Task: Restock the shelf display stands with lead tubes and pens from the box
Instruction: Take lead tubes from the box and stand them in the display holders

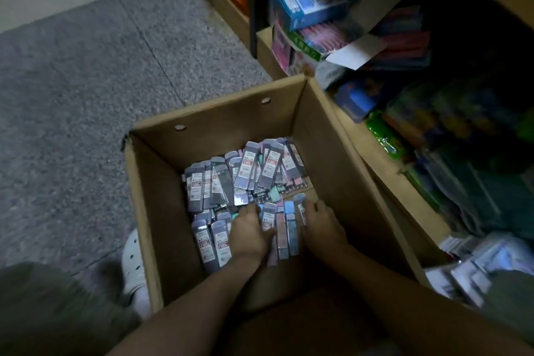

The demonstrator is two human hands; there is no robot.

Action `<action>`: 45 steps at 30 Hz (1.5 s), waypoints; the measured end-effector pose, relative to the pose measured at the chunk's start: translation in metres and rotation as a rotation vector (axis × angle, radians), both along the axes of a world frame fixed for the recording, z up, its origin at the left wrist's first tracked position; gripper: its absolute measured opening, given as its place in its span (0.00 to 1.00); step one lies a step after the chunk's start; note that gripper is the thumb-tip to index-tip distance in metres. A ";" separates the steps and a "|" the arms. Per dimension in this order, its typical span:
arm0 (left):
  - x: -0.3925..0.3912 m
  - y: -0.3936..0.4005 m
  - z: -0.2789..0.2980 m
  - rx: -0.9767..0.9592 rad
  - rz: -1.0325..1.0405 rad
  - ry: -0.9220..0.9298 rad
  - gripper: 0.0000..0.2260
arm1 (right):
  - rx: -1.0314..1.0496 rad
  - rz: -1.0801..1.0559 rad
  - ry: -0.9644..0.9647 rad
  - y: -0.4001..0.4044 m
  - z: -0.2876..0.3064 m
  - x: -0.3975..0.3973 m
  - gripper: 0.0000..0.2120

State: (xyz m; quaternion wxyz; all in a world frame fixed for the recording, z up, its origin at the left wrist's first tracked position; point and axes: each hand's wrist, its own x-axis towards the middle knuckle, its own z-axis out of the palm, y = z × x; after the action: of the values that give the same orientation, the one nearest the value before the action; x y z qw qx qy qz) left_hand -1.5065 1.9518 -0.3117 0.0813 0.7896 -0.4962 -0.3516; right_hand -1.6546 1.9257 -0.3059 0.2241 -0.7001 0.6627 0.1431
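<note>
The lead tubes (245, 179) lie in a loose heap on the bottom of an open cardboard box (219, 113), grey and lilac cases with white and red labels, some flat, some leaning on each other. At the near right of the heap a small row of tubes (284, 228) in grey, pink and blue lies side by side, pointing away from the person.

Both hands are down in the box on either side of that row. The left hand (248, 233) rests on the tubes with its fingers bent over the left edge of the row and the thumb against it. The right hand (320, 224) has its fingers curled against the right edge of the row, touching the outermost tube. The row sits pressed between the two hands.

The box stands on a speckled grey floor (86, 89). Just left of it is a white perforated shoe (133, 260). To the right, low shelves (375, 159) hold packed stationery, among it a blue carton (303, 0).
</note>
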 end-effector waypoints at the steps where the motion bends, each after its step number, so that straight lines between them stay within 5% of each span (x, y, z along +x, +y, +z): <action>1: -0.001 0.000 -0.001 -0.015 -0.006 -0.015 0.22 | -0.029 0.031 0.017 -0.001 -0.003 0.000 0.26; 6: 0.003 -0.005 -0.002 0.040 0.097 0.077 0.22 | -0.112 0.070 -0.104 -0.011 -0.018 0.001 0.19; 12: 0.013 -0.003 -0.005 0.102 0.252 0.224 0.13 | 0.079 0.095 -0.161 -0.020 -0.029 0.000 0.39; 17: 0.007 -0.005 0.002 0.125 0.319 0.429 0.10 | 0.118 0.065 -0.155 -0.023 -0.024 0.000 0.40; 20: 0.007 -0.008 0.015 0.141 0.365 0.600 0.13 | 0.090 -0.045 -0.253 -0.020 -0.015 0.001 0.38; 23: 0.014 -0.014 0.038 0.079 0.180 0.633 0.26 | 0.021 -0.139 -0.359 -0.016 0.008 0.002 0.30; 32: 0.028 -0.090 0.206 -0.139 -0.528 0.495 0.25 | -0.308 -0.051 -0.586 -0.034 0.179 0.003 0.20; 45: -0.071 -0.132 0.346 -0.451 -0.553 0.935 0.13 | -0.868 -0.168 -0.441 -0.024 0.427 -0.109 0.21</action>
State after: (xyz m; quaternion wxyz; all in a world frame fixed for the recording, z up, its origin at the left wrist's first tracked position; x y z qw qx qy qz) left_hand -1.5775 1.8201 0.0346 0.3627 0.3552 -0.6577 -0.5565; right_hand -1.7637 1.9013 0.1214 0.0571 -0.6867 0.6520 -0.3163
